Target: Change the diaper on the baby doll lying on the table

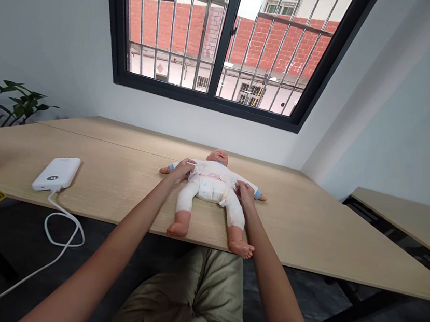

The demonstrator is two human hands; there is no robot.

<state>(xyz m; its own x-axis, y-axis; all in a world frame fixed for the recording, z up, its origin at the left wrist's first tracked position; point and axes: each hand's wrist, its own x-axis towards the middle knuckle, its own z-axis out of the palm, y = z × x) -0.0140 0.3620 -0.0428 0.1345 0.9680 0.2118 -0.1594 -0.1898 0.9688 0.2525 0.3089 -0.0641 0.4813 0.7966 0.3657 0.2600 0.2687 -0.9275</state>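
Observation:
A baby doll (203, 165) lies on its back on the table, head toward the window and feet at the near edge. It wears a white top with blue cuffs and white leggings. A white diaper (211, 192) with a printed front covers its hips. At the doll's left-of-view side, my left hand (184, 170) has its fingers closed on the diaper's edge by the waist. My right hand (245, 192) pinches the diaper's edge on the opposite side. The fingertips of both hands are partly hidden in the thin white material.
A white power bank (56, 174) lies on the left of the wooden table (117, 191), its white cable (56, 243) hanging over the front edge. A potted plant (10, 104) stands at far left. Behind is a barred window (217, 46); another table (408, 216) stands at right.

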